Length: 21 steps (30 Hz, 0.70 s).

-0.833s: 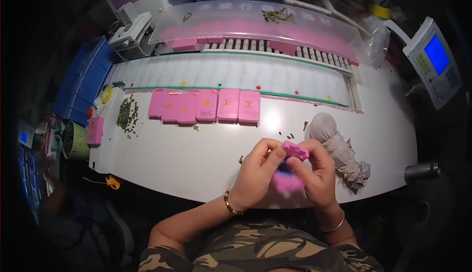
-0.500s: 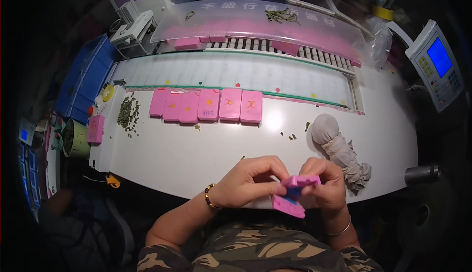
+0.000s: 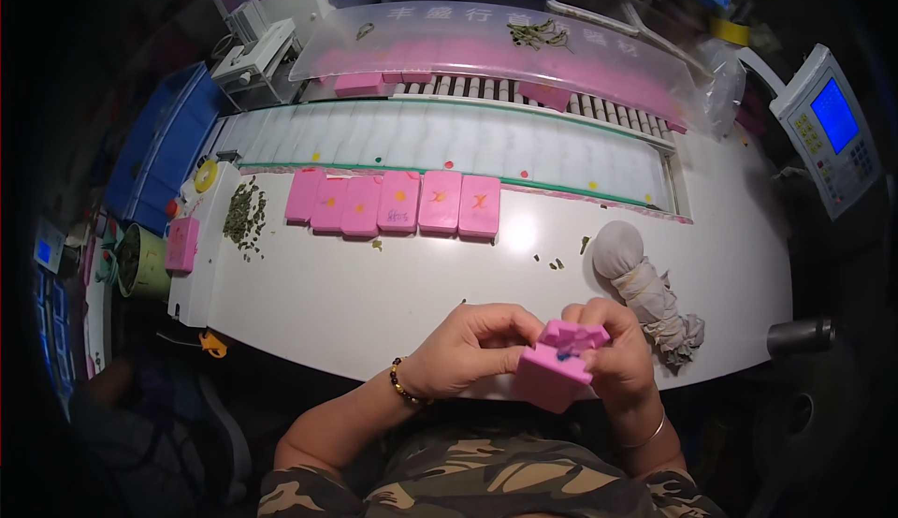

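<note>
A pink rubber mould [image 3: 554, 382] is between my hands at the front edge of the table, its two halves partly spread. A bit of blue shows in the gap. My left hand [image 3: 472, 350] pinches the mould's left side between thumb and fingers. My right hand [image 3: 613, 345] grips its right side, the thumb near the gap and the fingers behind the upper half. Farther back on the white table lies a row of several pink mould blocks [image 3: 440, 202] with orange and red marks.
To the right lies a round cloth-wrapped bundle [image 3: 619, 248]. Green scraps [image 3: 245, 218] are heaped at the left. Behind the blocks runs a white panel [image 3: 374, 134] with a roller track [image 3: 468, 87]. A keypad unit with a blue screen [image 3: 832, 130] stands at the right.
The mould has tilted in my hands, its lower half now showing a broad smooth face. Its halves look closer together, with less blue showing. Both hands keep their hold.
</note>
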Available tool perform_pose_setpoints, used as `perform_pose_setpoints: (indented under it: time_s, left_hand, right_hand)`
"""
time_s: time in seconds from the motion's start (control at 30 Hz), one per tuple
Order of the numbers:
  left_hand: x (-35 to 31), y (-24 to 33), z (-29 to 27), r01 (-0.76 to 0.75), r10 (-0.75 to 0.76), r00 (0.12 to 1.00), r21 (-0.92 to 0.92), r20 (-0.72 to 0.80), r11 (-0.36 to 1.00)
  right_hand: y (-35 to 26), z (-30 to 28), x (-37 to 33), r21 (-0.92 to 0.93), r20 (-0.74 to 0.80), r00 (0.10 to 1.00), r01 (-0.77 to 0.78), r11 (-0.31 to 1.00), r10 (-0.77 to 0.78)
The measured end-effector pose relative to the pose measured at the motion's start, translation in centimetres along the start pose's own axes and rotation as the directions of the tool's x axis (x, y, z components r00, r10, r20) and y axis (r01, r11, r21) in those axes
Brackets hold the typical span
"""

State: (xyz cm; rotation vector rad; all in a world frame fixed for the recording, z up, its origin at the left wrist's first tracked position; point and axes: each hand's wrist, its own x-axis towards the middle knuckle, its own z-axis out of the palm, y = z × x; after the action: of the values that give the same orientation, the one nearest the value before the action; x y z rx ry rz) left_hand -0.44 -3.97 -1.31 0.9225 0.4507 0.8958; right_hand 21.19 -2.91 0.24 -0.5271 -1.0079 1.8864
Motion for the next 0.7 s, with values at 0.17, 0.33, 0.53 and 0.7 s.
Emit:
perform_pose_setpoints:
  time_s: [0.17,0.33,0.53,0.7]
  left_hand:
    - [0.6,0.4,0.8,0.044,-0.032,0.951,0.032,-0.306,0.998]
    - [0.9,-0.1,1.5,-0.118,0.243,0.888,0.318,-0.39,0.941]
    - [0.5,0.0,1.7,-0.215,0.411,0.873,0.549,-0.262,0.807]
    - [0.4,0.2,2.4,-0.212,0.385,0.865,0.462,-0.322,0.861]
  right_hand:
    - [-0.2,1.3,1.4,-0.008,-0.265,0.96,-0.096,0.995,0.091]
    - [0.1,1.9,1.9,-0.45,-0.18,0.974,0.044,0.892,-0.138]
    - [0.0,2.3,2.0,-0.597,-0.079,0.97,0.138,0.79,-0.228]
    - [0.4,1.6,2.1,-0.647,-0.083,0.964,0.142,0.749,-0.254]
